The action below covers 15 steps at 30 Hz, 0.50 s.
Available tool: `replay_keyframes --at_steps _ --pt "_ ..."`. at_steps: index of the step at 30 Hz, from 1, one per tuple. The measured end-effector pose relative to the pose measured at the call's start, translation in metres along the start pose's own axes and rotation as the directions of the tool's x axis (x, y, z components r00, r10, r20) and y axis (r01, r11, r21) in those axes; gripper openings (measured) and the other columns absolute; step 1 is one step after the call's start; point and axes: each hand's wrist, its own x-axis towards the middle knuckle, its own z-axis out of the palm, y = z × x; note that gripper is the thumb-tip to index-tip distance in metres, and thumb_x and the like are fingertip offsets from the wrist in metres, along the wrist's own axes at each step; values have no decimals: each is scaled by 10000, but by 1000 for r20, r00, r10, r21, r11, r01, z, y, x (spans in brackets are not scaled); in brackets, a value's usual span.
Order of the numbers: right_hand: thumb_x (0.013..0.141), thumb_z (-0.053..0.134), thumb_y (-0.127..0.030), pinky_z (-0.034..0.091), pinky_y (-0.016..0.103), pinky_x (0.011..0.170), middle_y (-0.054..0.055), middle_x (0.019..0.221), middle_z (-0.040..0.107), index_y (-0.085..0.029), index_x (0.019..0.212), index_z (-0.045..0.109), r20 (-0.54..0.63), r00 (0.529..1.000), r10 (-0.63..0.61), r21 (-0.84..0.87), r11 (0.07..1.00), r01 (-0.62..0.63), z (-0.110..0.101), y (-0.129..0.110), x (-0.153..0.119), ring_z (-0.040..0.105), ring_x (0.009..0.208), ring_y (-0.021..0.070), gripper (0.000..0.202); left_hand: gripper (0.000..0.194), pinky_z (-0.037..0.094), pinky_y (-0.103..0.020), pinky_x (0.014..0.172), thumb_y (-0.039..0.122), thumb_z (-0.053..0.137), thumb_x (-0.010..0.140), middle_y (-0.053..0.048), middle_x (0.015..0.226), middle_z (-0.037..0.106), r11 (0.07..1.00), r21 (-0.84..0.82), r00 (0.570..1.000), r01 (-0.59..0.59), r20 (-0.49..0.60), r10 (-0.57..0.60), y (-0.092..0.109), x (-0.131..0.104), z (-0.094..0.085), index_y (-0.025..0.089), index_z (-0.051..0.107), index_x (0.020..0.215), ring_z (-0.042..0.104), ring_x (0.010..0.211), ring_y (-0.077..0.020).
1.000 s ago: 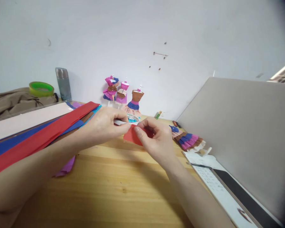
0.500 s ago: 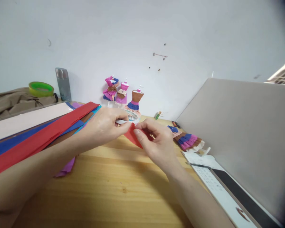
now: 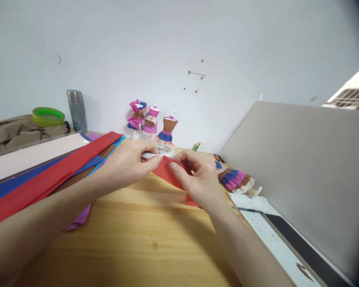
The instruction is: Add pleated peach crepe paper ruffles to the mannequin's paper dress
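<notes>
My left hand (image 3: 133, 159) is closed, thumb and fingers pinching a flat white piece (image 3: 148, 155) whose full shape is hidden. Its thumb tip meets the upper left edge of a red paper strip (image 3: 169, 173). On the other side my right hand (image 3: 196, 175) grips that strip between thumb and bent fingers; part of the strip hangs below the palm. Just beyond the hands lies a white-rimmed oval thing (image 3: 165, 150), partly covered by my fingers. Under my left forearm are long strips: a red one (image 3: 68, 161), a blue one (image 3: 14, 185) and a pale pink one (image 3: 36, 150).
Small dress forms in paper dresses (image 3: 168, 128) stand by the wall. A ruffled paper dress (image 3: 236, 178) lies at right, near a large grey panel (image 3: 299, 171) and a white board (image 3: 266, 227). A flask (image 3: 77, 111), green tape roll (image 3: 48, 116) and brown cloth (image 3: 12, 129) are at left.
More of the red strip shows between the hands, with a piece now hanging below my right hand. Both hands keep their pinch. The view has shifted slightly.
</notes>
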Motion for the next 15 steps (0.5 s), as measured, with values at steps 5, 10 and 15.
replay_keyframes --at_steps 5,10,15 --pt "740 638 -309 316 229 491 -38 584 499 -179 657 546 168 971 173 -7 985 -174 -9 2 5 415 540 100 180 212 272 -238 501 283 547 773 35 547 490 980 -113 982 167 106 -155 4 4 -3 158 592 608 406 530 -85" --pt "732 606 -281 265 228 467 -53 548 424 -181 616 522 201 960 196 -101 979 -179 -12 4 6 354 517 91 175 335 322 -236 488 418 530 823 32 514 481 947 -198 949 254 241 -204 -1 7 -2 170 529 598 437 487 -93" --pt "735 585 -262 272 230 480 -51 566 416 -182 620 508 239 951 196 -113 978 -173 -11 4 6 357 533 93 160 366 348 -232 488 501 584 792 6 591 567 940 -213 941 265 270 -204 -5 9 -1 160 596 659 464 500 -95"
